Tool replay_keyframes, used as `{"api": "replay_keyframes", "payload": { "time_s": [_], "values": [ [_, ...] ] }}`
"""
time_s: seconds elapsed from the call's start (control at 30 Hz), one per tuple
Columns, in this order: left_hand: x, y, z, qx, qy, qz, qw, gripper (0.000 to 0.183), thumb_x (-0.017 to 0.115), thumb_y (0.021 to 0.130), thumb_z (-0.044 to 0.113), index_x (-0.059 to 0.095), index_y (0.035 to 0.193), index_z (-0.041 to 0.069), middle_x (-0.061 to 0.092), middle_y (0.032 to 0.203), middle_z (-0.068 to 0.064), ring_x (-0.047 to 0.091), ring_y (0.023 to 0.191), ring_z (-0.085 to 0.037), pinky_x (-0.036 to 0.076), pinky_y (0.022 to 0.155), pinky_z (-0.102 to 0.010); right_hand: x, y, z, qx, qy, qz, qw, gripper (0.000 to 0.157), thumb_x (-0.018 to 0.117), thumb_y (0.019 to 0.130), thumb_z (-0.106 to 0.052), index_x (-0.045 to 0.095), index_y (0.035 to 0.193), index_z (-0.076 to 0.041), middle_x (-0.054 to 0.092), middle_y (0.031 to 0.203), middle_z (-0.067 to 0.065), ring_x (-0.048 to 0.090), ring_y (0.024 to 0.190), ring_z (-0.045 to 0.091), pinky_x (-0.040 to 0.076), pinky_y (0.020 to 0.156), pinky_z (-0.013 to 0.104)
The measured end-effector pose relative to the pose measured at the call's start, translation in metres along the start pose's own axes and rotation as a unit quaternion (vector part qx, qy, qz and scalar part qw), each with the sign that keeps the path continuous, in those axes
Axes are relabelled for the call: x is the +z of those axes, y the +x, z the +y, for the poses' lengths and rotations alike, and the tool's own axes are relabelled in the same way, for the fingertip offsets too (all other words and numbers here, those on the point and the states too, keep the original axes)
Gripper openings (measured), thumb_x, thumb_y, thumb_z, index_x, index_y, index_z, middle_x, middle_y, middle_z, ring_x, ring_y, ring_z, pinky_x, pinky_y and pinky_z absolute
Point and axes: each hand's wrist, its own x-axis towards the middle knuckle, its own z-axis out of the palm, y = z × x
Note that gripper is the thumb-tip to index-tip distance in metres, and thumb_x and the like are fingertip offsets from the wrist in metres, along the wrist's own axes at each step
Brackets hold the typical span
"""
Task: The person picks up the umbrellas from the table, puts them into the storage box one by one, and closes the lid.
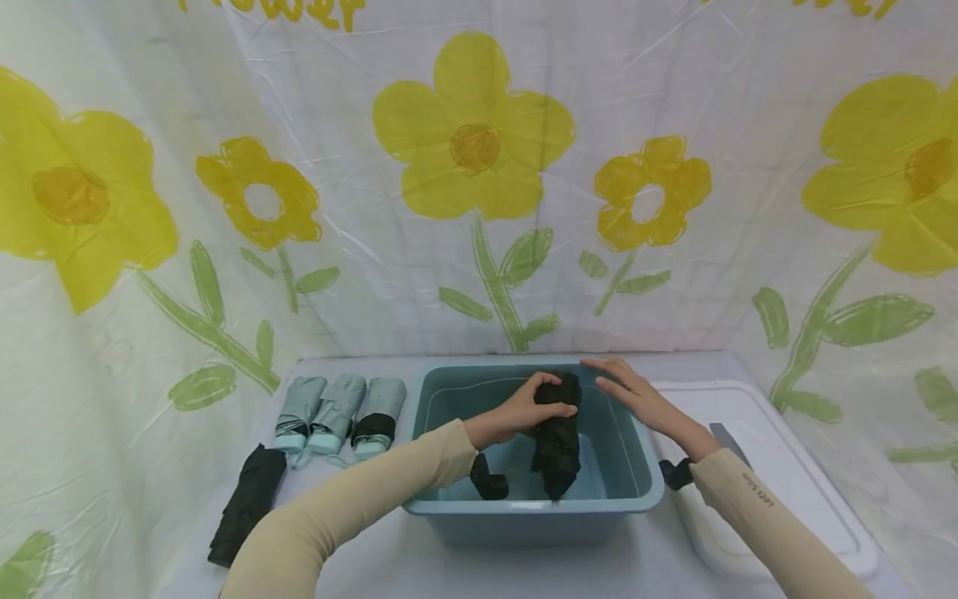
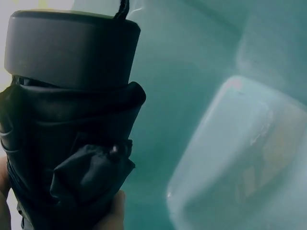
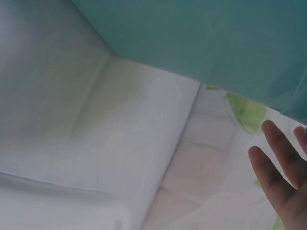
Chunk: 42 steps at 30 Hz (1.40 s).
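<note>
My left hand [image 1: 524, 409] reaches into the blue-green plastic bin [image 1: 535, 524] and grips a folded black umbrella [image 1: 557, 449]. Up close in the left wrist view, the umbrella's thick dark handle [image 2: 72, 48] and bunched fabric show, with fingertips at both sides. Over the bin's right rim, near the back corner, my right hand [image 1: 639, 399] has its fingers extended and holds nothing. In the right wrist view, its fingers [image 3: 276, 177] spread just below the bin's side [image 3: 192, 38].
Three light-blue folded umbrellas [image 1: 340, 412] lie side by side left of the bin. A black folded umbrella [image 1: 250, 503] lies nearer on the left. A white lid [image 1: 804, 482] rests at the right, under the right forearm. A flower-printed sheet [image 1: 546, 274] hangs behind.
</note>
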Motion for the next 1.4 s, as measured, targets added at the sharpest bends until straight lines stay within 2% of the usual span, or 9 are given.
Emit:
{"api": "replay_keyframes", "payload": {
  "time_s": [0.2,0.47,0.7,0.8,0.9,1.0,1.07,1.23,1.4],
  "values": [
    [0.012,0.006,-0.008,-0.007,0.035,0.007,0.9994,0.054,0.067,0.083,0.032,0.042,0.129,0.018,0.040,0.132,-0.012,0.055,0.101,-0.024,0.051,0.074,-0.041,0.000,0.001,0.001,-0.005,0.004,-0.001,1.000,0.041,0.037,0.101,-0.035,0.038,0.141,-0.028,0.035,0.141,0.007,0.029,0.132,0.033,0.026,0.097,0.065],
    [0.030,0.019,-0.024,0.009,0.097,0.054,0.9938,0.048,0.068,0.081,0.034,0.047,0.122,0.018,0.046,0.130,-0.010,0.048,0.114,-0.024,0.043,0.092,-0.042,0.005,0.002,0.002,-0.005,0.007,0.003,1.000,0.041,0.038,0.101,-0.032,0.038,0.141,-0.027,0.036,0.141,0.008,0.030,0.131,0.035,0.026,0.096,0.066],
    [0.043,0.031,-0.039,-0.001,0.128,0.094,0.9873,0.047,0.070,0.080,0.035,0.048,0.118,0.018,0.047,0.128,-0.015,0.045,0.118,-0.029,0.040,0.094,-0.045,0.006,0.001,-0.006,-0.007,0.009,-0.004,1.000,0.041,0.037,0.102,-0.022,0.037,0.142,-0.016,0.033,0.143,0.015,0.025,0.133,0.039,0.023,0.097,0.068],
    [0.050,0.034,-0.043,-0.006,0.133,0.103,0.9857,0.047,0.071,0.078,0.034,0.049,0.116,0.018,0.046,0.128,-0.016,0.044,0.118,-0.030,0.039,0.095,-0.046,0.003,-0.002,-0.017,-0.009,0.006,-0.008,1.000,0.041,0.036,0.102,-0.019,0.037,0.142,-0.010,0.033,0.143,0.018,0.026,0.132,0.041,0.023,0.097,0.067],
    [0.055,0.037,-0.046,-0.010,0.130,0.107,0.9856,0.046,0.072,0.077,0.033,0.049,0.114,0.018,0.045,0.126,-0.017,0.044,0.116,-0.031,0.040,0.094,-0.046,0.002,-0.002,-0.014,-0.012,0.001,-0.004,1.000,0.041,0.036,0.102,-0.023,0.038,0.142,-0.016,0.035,0.142,0.014,0.028,0.132,0.039,0.024,0.097,0.066],
    [0.060,0.041,-0.050,-0.014,0.125,0.111,0.9858,0.047,0.073,0.076,0.032,0.048,0.112,0.018,0.044,0.123,-0.016,0.044,0.112,-0.030,0.041,0.092,-0.045,0.004,0.001,0.002,-0.015,0.000,0.002,1.000,0.040,0.036,0.101,-0.029,0.038,0.141,-0.025,0.035,0.142,0.010,0.029,0.132,0.036,0.024,0.097,0.066],
    [0.062,0.044,-0.051,-0.014,0.122,0.113,0.9859,0.047,0.074,0.076,0.030,0.046,0.111,0.017,0.044,0.121,-0.017,0.044,0.110,-0.030,0.041,0.091,-0.045,0.004,0.001,0.002,-0.014,0.001,0.003,1.000,0.040,0.036,0.101,-0.029,0.039,0.141,-0.025,0.035,0.143,0.009,0.028,0.132,0.035,0.024,0.098,0.066],
    [0.064,0.046,-0.053,-0.016,0.120,0.111,0.9864,0.047,0.075,0.077,0.026,0.045,0.111,0.014,0.042,0.118,-0.017,0.044,0.108,-0.030,0.041,0.092,-0.045,0.002,-0.001,-0.006,-0.011,0.001,0.001,1.000,0.041,0.036,0.102,-0.023,0.037,0.142,-0.018,0.034,0.143,0.013,0.028,0.132,0.038,0.024,0.097,0.067],
    [0.064,0.046,-0.050,-0.025,0.122,0.101,0.9870,0.047,0.075,0.076,0.024,0.045,0.111,0.013,0.041,0.118,-0.018,0.044,0.106,-0.030,0.041,0.091,-0.044,-0.005,-0.006,-0.031,-0.009,0.010,0.000,1.000,0.041,0.036,0.101,-0.015,0.037,0.141,-0.006,0.034,0.141,0.021,0.029,0.130,0.044,0.023,0.096,0.068]
  ]
}}
